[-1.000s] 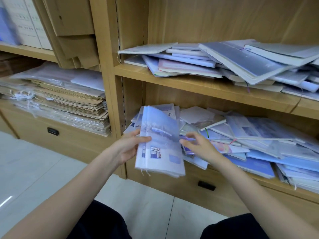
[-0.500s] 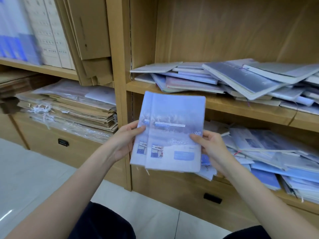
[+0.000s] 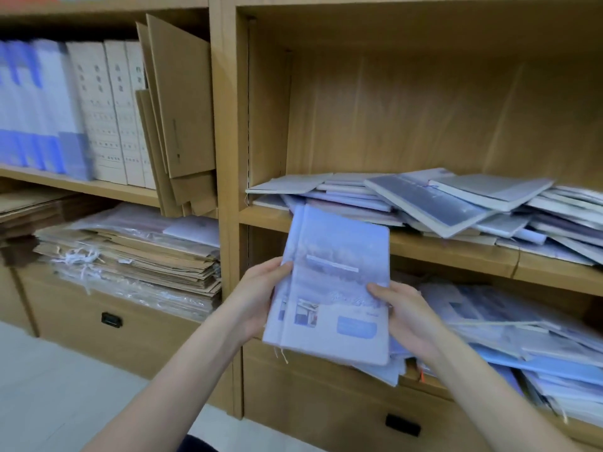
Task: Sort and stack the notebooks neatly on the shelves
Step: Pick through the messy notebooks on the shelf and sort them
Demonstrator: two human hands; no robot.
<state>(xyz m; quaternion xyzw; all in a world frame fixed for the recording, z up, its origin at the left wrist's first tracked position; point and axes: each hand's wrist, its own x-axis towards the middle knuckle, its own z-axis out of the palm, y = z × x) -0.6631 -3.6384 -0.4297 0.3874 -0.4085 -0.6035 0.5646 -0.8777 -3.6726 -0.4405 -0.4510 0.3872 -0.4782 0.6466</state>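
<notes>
Two hands hold a small stack of blue notebooks (image 3: 332,288) in the middle of the frame, up in front of the wooden shelves. The left hand (image 3: 261,296) grips the stack's left edge, with the thumb on the front cover and the other fingers hidden behind. The right hand (image 3: 403,313) grips the lower right edge the same way, thumb on the cover. So the stack sits between the two hands, tilted a little, with its top reaching up past the front edge of the upper shelf (image 3: 456,252). On that upper shelf, at the right of the frame, lies a messy pile of notebooks (image 3: 440,203), many of them crooked. Lower right, behind the right hand, a second messy pile (image 3: 522,340) fills the lower shelf. At the left of the frame, brown envelopes (image 3: 130,256) lie stacked flat, and above them white file boxes (image 3: 111,112) stand beside leaning cardboard sheets (image 3: 182,102). Under the shelves there are drawers with dark handles (image 3: 402,425).
</notes>
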